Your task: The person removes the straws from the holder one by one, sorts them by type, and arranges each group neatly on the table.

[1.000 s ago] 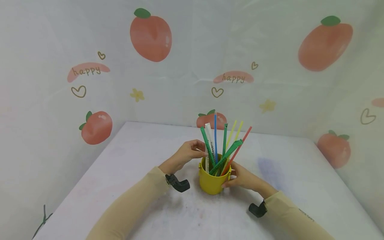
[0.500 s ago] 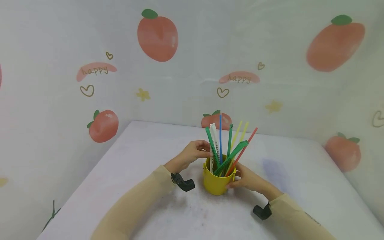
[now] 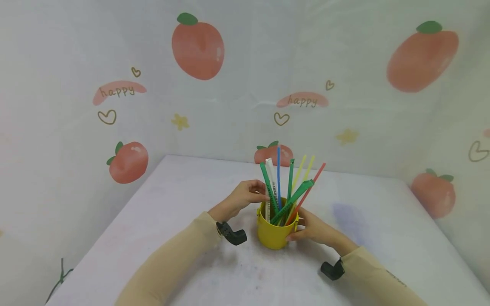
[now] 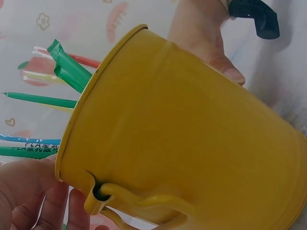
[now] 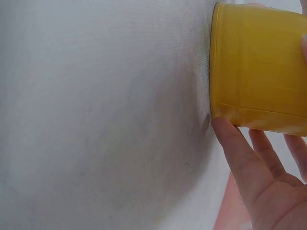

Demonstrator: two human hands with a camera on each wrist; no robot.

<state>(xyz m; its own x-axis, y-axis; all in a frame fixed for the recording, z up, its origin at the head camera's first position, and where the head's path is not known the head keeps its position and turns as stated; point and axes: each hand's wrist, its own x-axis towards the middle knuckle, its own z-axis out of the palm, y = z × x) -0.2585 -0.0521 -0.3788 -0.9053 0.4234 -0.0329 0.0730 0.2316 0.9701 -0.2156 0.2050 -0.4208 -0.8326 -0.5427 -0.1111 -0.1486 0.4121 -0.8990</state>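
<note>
A small yellow bucket [image 3: 272, 236] stands on the table, holding several straws, some bare, others in green or white wrappers. My left hand [image 3: 245, 197] is at its left rim, thumb and fingers meeting at a white-wrapped straw [image 3: 268, 208] that leans inside. In the left wrist view the thumb of this hand [image 4: 29, 177] lies beside the rim, close to the handle loop [image 4: 144, 199]. My right hand [image 3: 314, 227] grips the bucket's right side, its thumb low on the front and the other fingers partly hidden behind. Fingertips touch the wall in the right wrist view.
The white tabletop [image 3: 183, 263] runs back to a white fabric backdrop [image 3: 237, 106] printed with peaches, hearts and stars. A dark green cord [image 3: 61, 278] hangs at the left table edge. Black wrist cameras [image 3: 233, 236] sit on both sleeves.
The head view shifts slightly sideways and back. Both hands, the bucket and the straws keep the same places relative to one another.
</note>
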